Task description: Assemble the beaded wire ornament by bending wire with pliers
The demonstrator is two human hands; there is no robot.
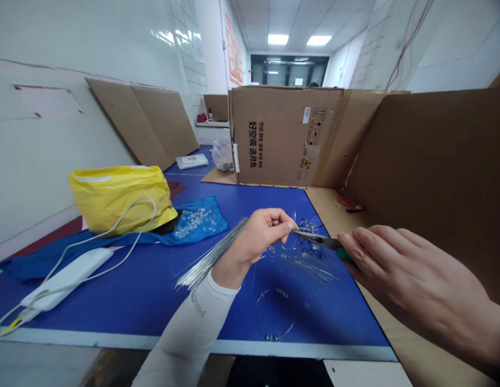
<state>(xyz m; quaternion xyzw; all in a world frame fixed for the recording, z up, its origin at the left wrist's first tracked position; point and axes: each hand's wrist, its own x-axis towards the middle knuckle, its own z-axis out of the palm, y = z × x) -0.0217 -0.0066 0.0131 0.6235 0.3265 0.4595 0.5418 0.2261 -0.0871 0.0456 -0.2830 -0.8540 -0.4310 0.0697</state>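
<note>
My left hand (266, 231) is closed in a pinch on a thin wire (295, 216), held above the blue tabletop. My right hand (398, 263) is wrapped round the green handle of long-nose pliers (324, 241). Their jaws point left and meet the wire at my left fingertips; the exact grip there is too small to make out. Below my hands a wire ring (294, 320) with several clear beads (273, 337) lies on the table. Under my left wrist is a bundle of straight metal wires (211, 258). Shorter wires (316, 270) lie beneath the pliers.
Clear beads (195, 221) rest on blue cloth (219, 215) beside a yellow bag (123, 196). A white power strip (68, 279) with a cable is at the left. Small dark rings (320, 255) lie beyond the pliers. Cardboard (282, 134) walls the back and right.
</note>
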